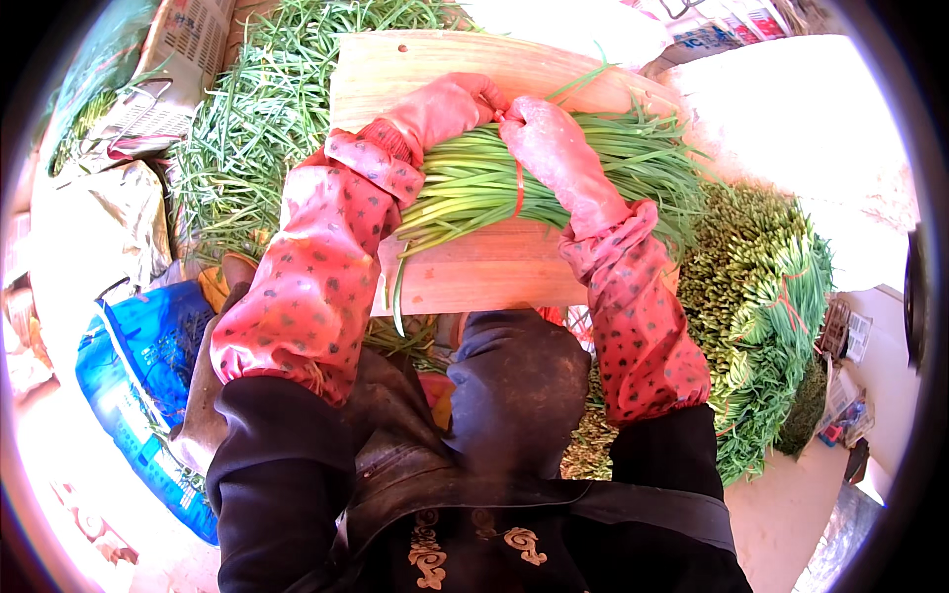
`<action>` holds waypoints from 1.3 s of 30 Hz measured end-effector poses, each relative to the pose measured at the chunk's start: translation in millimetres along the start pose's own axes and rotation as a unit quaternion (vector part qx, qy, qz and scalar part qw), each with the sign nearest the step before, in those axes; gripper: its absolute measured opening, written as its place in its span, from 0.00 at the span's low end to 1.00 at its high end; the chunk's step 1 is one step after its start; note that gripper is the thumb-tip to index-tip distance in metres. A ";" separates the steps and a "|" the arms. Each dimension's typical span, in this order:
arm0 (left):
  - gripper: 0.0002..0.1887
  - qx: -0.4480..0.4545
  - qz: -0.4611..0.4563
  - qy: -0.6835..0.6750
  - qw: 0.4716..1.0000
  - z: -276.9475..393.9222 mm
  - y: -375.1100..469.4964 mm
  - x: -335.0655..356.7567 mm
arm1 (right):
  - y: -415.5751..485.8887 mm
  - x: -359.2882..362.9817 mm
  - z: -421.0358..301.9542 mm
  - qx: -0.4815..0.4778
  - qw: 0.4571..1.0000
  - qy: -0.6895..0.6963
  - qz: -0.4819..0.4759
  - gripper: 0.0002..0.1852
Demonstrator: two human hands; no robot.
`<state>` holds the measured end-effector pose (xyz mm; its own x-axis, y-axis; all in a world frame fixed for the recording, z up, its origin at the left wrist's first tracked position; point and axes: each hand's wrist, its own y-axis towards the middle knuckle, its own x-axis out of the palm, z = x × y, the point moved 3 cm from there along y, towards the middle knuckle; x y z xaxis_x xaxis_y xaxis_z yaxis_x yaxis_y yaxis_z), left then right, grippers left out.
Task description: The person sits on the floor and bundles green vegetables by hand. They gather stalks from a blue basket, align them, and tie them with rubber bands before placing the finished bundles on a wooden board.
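Note:
A bundle of long green leaves, like garlic chives (474, 178), lies across a wooden board (474, 278), with a red tie (519, 189) around its middle. My left hand (452, 104), in a pink rubber glove, is at the bundle's far side, its fingertips pinched together. My right hand (545, 133), gloved alike, rests over the bundle with its fingers closed beside the left fingertips. A small reddish bit shows between the two hands; most of what they pinch is hidden. One loose leaf (399, 296) hangs over the board's near edge.
Loose green leaves (245, 141) are heaped left of the board. Tied bundles (771, 319) stand packed together at the right. A blue bag (163, 356) lies at the lower left, and a light plastic crate (189, 44) stands at the upper left.

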<state>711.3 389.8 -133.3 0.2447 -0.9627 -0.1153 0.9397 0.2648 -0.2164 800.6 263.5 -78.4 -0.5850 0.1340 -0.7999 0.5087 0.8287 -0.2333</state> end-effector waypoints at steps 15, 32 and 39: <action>0.03 0.046 0.100 0.245 0.963 39.9 -17.5 21.1 | -16.2 -5.8 -1.3 0.060 0.995 0.079 0.033 0.11; 0.56 0.075 0.154 0.587 0.791 72.4 -82.6 58.7 | -38.5 0.9 0.4 -0.233 0.947 0.064 0.212 0.06; 0.50 -0.050 0.018 0.571 0.819 64.1 -64.0 68.0 | -146.5 -13.3 1.1 -0.349 0.898 0.094 0.250 0.02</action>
<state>683.1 303.9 -65.2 -0.1639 -0.2896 -0.9430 0.8988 0.3501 -0.2637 734.6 139.7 -34.2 -0.5232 0.6194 -0.5854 0.2561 0.7694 0.5851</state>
